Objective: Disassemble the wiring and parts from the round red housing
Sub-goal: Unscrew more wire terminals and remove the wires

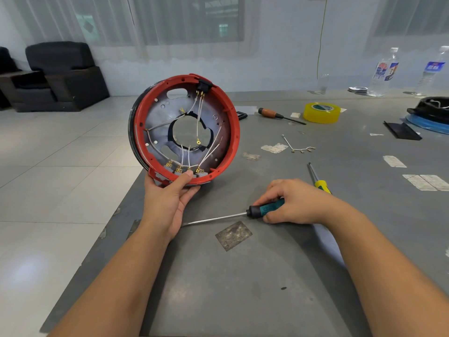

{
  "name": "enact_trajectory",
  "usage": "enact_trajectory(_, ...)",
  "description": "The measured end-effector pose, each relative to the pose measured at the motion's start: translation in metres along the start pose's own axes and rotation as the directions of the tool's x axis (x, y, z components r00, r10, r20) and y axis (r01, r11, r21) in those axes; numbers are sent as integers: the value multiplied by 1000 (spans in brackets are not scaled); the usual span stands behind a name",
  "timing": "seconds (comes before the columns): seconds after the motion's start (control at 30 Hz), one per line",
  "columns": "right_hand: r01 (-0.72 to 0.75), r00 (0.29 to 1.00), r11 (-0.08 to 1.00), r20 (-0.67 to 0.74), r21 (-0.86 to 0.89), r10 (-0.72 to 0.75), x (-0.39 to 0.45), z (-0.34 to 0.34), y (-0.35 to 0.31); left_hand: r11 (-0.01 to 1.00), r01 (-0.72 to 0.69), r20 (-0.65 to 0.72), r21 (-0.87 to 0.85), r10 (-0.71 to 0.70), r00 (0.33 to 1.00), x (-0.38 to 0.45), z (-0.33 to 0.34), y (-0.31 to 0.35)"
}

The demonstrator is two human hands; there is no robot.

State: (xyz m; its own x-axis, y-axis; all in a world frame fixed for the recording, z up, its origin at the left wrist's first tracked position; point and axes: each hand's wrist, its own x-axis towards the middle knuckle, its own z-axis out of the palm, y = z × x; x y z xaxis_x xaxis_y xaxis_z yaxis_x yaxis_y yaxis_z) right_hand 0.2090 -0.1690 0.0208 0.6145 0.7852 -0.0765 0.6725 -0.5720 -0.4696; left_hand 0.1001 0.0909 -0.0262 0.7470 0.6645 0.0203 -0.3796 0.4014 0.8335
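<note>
The round red housing (pixel 237 132) is held upright above the table's left edge, its open inside facing me. Several white wires (pixel 199 110) with brass terminals run across its grey metal plate, from a black block (pixel 203 85) at the top to connectors (pixel 179 169) along the bottom rim. My left hand (pixel 167 198) grips the housing's bottom rim, thumb inside. My right hand (pixel 295 203) grips the teal-and-black handle of a screwdriver (pixel 264 209) lying on the table, its shaft pointing left.
On the grey table (pixel 243 276) lie a yellow-handled screwdriver (pixel 318 178), a wooden-handled screwdriver (pixel 279 115), a yellow tape roll (pixel 322 112), a loose wire piece (pixel 297 145), a black part on a blue ring (pixel 430 113) and two bottles (pixel 385 71). Tiled floor lies left.
</note>
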Motion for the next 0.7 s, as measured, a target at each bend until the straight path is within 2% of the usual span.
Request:
enact_trajectory(0.13,-18,999,999,34,-34,19,0,0,-1,1000,18,17,8,-18,1000,0,-1,-3)
enact_trajectory(0.2,-27,999,1000,25,7,27,0,-1,-2,1000,12,30,25,-13,999,0,-2,-5)
enact_trajectory(0.3,19,985,994,-173,109,1,9,-2,-12,999,-2,48,45,0,999,0,-1,-6)
enact_trajectory(0.37,76,940,992,-339,101,-37,24,-4,-25,998,-13,54,56,10,999,0,-1,-7)
enact_trajectory(0.47,106,892,983,-452,152,-26,53,-5,-46,997,-14,46,70,10,999,-1,-1,-8)
enact_trajectory(0.53,104,884,978,-468,181,-7,71,-4,-55,997,-8,40,71,5,999,-1,0,-8)
enact_trajectory(0.7,95,899,995,-431,10,-81,100,3,-68,997,3,23,74,-4,1000,-1,-1,-8)
